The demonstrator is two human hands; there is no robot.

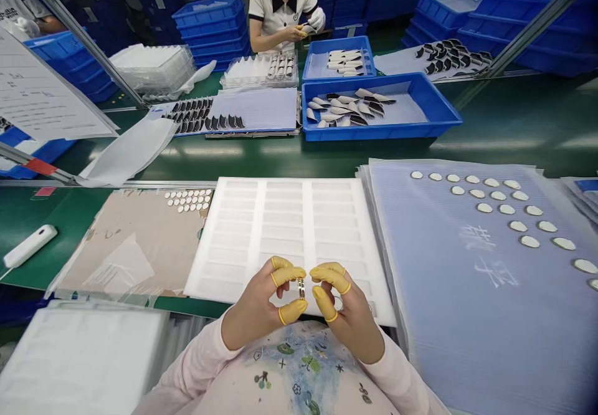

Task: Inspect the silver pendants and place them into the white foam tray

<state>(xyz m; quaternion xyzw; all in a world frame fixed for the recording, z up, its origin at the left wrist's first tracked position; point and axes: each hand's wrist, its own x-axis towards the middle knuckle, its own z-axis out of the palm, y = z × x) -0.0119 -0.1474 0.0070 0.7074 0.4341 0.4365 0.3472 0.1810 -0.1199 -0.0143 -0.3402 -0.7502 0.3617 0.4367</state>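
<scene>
My left hand (271, 296), in yellow finger cots, pinches a small shiny metal ring-like piece (301, 288) on edge between thumb and fingertips. My right hand (343, 309), also in yellow finger cots, is just right of that piece. Its fingers are curled, with a gap between thumb and forefinger and nothing visible in it. A small round piece (337, 303) shows beside the right thumb; whether it touches the hand I cannot tell. Both hands are over the near edge of a white foam tray (261, 215) with rows of shallow slots.
Several oval pieces (507, 209) lie on a bluish sheet stack (443, 315) at right. White discs (189, 200) rest on cardboard (135, 222) at left. Beyond are a blue bin (383, 133) of curved parts and a co-worker (280, 13). White trays (79, 359) are stacked lower left.
</scene>
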